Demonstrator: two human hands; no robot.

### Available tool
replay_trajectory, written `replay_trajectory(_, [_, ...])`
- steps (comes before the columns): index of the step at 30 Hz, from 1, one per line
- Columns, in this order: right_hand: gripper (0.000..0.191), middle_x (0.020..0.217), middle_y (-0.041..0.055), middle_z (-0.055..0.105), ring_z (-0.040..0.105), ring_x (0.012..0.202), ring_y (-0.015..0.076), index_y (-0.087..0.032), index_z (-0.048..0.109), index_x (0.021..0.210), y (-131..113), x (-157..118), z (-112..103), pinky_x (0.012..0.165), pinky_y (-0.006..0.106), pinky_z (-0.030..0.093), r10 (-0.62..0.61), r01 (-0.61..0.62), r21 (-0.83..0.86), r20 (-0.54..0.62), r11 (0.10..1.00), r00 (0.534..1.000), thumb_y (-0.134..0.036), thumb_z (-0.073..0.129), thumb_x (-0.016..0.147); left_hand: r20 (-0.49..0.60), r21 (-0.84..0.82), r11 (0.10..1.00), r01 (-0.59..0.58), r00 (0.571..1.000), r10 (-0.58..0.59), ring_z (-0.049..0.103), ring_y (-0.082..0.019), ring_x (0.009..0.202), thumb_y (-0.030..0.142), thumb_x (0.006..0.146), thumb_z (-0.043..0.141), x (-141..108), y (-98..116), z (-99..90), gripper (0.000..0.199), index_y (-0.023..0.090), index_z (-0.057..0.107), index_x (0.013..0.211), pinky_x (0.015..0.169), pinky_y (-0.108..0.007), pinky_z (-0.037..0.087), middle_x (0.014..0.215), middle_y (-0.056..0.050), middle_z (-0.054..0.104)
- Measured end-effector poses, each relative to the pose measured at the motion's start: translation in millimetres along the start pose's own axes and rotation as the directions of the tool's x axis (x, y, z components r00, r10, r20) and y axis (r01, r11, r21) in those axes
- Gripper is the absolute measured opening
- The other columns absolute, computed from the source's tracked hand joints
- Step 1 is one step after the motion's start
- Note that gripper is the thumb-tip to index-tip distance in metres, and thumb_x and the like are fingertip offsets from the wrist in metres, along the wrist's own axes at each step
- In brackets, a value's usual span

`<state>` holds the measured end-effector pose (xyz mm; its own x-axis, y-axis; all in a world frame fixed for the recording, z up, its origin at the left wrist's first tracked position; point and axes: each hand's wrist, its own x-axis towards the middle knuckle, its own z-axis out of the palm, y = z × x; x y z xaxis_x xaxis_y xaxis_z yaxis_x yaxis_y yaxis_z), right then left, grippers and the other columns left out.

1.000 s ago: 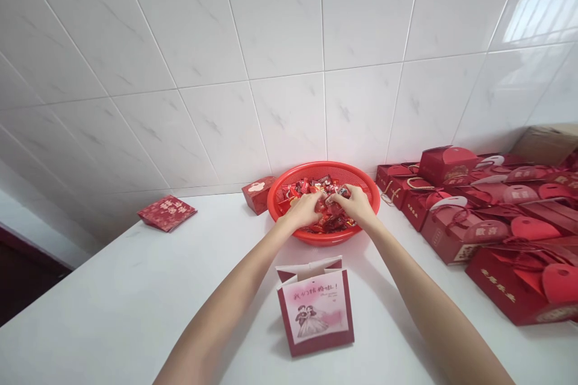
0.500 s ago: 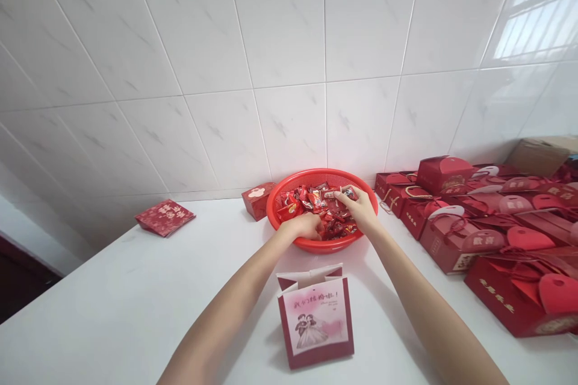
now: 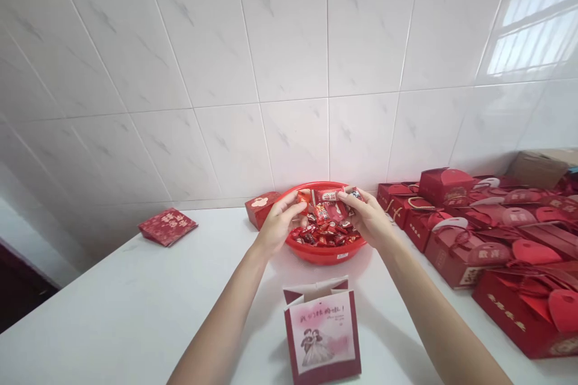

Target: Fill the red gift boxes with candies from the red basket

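Both hands, left hand (image 3: 275, 225) and right hand (image 3: 368, 216), grip candies (image 3: 329, 204) above red basket (image 3: 323, 251), gift bag (image 3: 323, 331) nearer.

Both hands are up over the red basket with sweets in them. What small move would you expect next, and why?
Probably a short carry toward the person and down, to the open gift bag. The left hand and right hand each hold wrapped sweets lifted above the red basket, and the bag stands upright, mouth open, just in front of it on the white counter.
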<state>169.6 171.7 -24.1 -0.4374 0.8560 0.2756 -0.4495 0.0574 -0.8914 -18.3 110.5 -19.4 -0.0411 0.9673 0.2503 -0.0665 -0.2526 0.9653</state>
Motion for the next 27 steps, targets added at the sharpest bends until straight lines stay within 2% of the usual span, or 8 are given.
replay_trajectory(4, [0.034, 0.072, -0.0019, 0.056, 0.052, 0.061, 0.0096, -0.018, 0.06, 0.084, -4.4, -16.1, 13.8, 0.054, 0.021, 0.045, -0.006, 0.017, -0.105, 0.104, 0.994, 0.995, -0.047, 0.078, 0.078, 0.072, -0.259, 0.956, 0.136, 0.99, -0.121, 0.045, -0.005, 0.051, 0.032, 0.073, 0.076, -24.5, 18.6, 7.5, 0.031, 0.019, 0.065, 0.099, 0.058, -0.023, 0.043, 0.077, 0.004, 0.056])
replay_trajectory(7, [0.031, 0.071, -0.0023, 0.056, 0.052, 0.06, 0.0097, -0.019, 0.06, 0.086, -7.2, -24.5, 19.7, 0.056, 0.022, 0.045, -0.037, 0.066, -0.21, 0.139, 0.975, 0.99, -0.046, 0.073, 0.083, 0.013, -0.25, 0.968, 0.03, 1.0, -0.028, 0.042, -0.004, 0.051, 0.03, 0.074, 0.078, -32.7, 26.1, 13.1, 0.026, 0.018, 0.066, 0.094, 0.058, -0.023, 0.041, 0.074, 0.004, 0.056])
replay_trajectory(10, [0.027, 0.071, -0.0014, 0.058, 0.055, 0.063, 0.0112, -0.018, 0.061, 0.088, -14.1, -31.3, 23.8, 0.06, 0.023, 0.045, -0.026, 0.088, -0.302, 0.205, 0.949, 0.978, -0.044, 0.07, 0.086, -0.023, -0.127, 0.988, -0.091, 0.996, 0.089, 0.04, -0.005, 0.052, 0.031, 0.078, 0.074, -35.2, 30.4, 12.7, 0.019, 0.017, 0.066, 0.087, 0.056, -0.023, 0.038, 0.072, 0.002, 0.058])
replay_trajectory(13, [0.027, 0.076, 0.0003, 0.061, 0.057, 0.07, 0.0125, -0.017, 0.063, 0.089, -24.6, -38.4, 28.0, 0.066, 0.024, 0.047, 0.027, 0.099, -0.398, 0.299, 0.912, 0.954, -0.045, 0.066, 0.09, -0.021, -0.009, 0.99, -0.142, 0.99, 0.142, 0.037, -0.005, 0.051, 0.03, 0.081, 0.07, -38.0, 34.4, 6.5, 0.016, 0.015, 0.064, 0.081, 0.054, -0.023, 0.034, 0.066, 0.003, 0.052])
replay_trajectory(17, [0.023, 0.09, 0.0027, 0.063, 0.057, 0.081, 0.0146, -0.016, 0.065, 0.092, -39.7, -48.6, 30.5, 0.072, 0.025, 0.047, 0.078, 0.195, -0.527, 0.451, 0.827, 0.889, -0.039, 0.065, 0.091, 0.007, 0.121, 0.975, -0.185, 0.983, 0.185, 0.04, -0.007, 0.057, 0.029, 0.085, 0.067, -48.6, 46.0, -4.3, 0.014, 0.015, 0.066, 0.086, 0.057, -0.024, 0.035, 0.069, 0.003, 0.05])
replay_trajectory(21, [0.012, 0.089, 0.0008, 0.065, 0.059, 0.079, 0.0137, -0.017, 0.065, 0.098, -51.5, -57.5, 28.3, 0.071, 0.024, 0.046, 0.17, 0.298, -0.649, 0.557, 0.7, 0.813, -0.028, 0.065, 0.091, 0.182, 0.349, 0.926, -0.146, 0.98, 0.085, 0.048, -0.011, 0.07, 0.026, 0.091, 0.06, -65.1, 64.1, -12.6, 0.01, 0.019, 0.065, 0.095, 0.066, -0.024, 0.04, 0.079, 0.001, 0.056])
replay_trajectory(24, [0.011, 0.088, 0.0003, 0.067, 0.058, 0.075, 0.013, -0.019, 0.066, 0.101, -53.3, -62.2, 28.2, 0.066, 0.024, 0.043, 0.224, 0.396, -0.741, 0.582, 0.542, 0.782, -0.023, 0.061, 0.092, 0.267, 0.513, 0.845, -0.148, 0.964, 0.007, 0.053, -0.012, 0.077, 0.023, 0.094, 0.054, -77.4, 75.4, -15.8, 0.014, 0.021, 0.066, 0.101, 0.071, -0.023, 0.043, 0.09, 0.0, 0.062])
replay_trajectory(27, [0.015, 0.095, 0.0029, 0.067, 0.058, 0.08, 0.0144, -0.019, 0.067, 0.105, -49.0, -64.6, 30.1, 0.066, 0.024, 0.042, 0.278, 0.468, -0.794, 0.585, 0.389, 0.762, -0.017, 0.058, 0.093, 0.357, 0.612, 0.771, -0.176, 0.931, -0.07, 0.054, -0.012, 0.075, 0.021, 0.095, 0.048, -87.6, 82.6, -15.3, 0.018, 0.02, 0.066, 0.093, 0.069, -0.023, 0.043, 0.084, 0.0, 0.063])
